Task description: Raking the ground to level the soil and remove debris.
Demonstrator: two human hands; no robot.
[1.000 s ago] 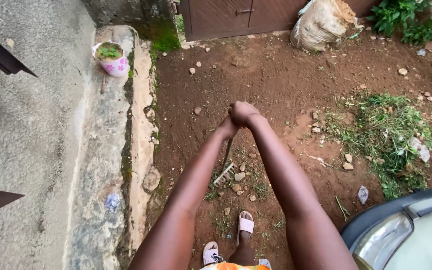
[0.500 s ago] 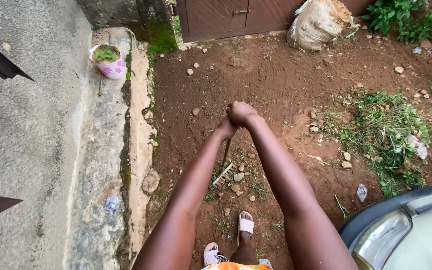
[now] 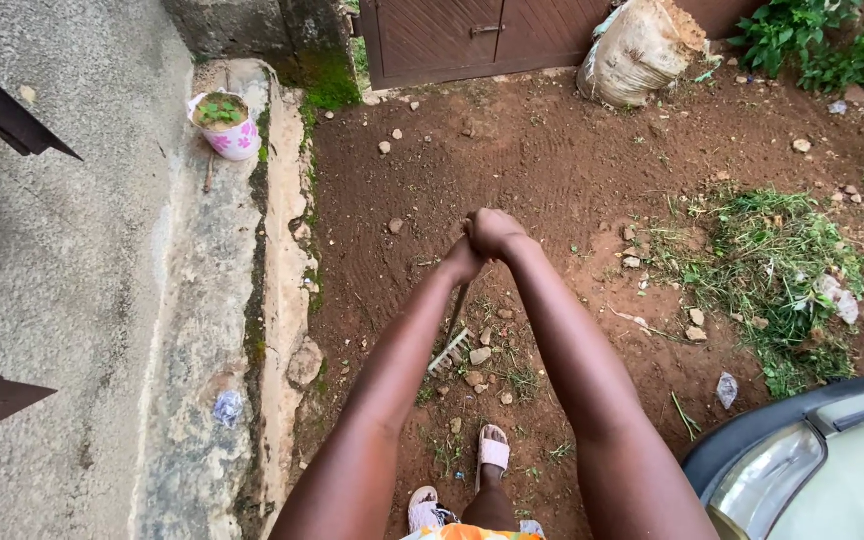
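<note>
Two hands grasp one long-handled garden rake point(image 3: 450, 345): the left hand point(image 3: 463, 262) and right hand point(image 3: 493, 231) are clenched together at the top of its thin handle. Its pale toothed head rests on red-brown soil point(image 3: 552, 160) among small stones, just ahead of the person's sandalled feet. The rake looks light and stiff, best held high on the shaft. A pink-flowered white pot point(image 3: 228, 126) holding green seedlings stands on the concrete kerb; a bulging pale sack point(image 3: 642, 45), seemingly full of earth, leans by the brown gate.
</note>
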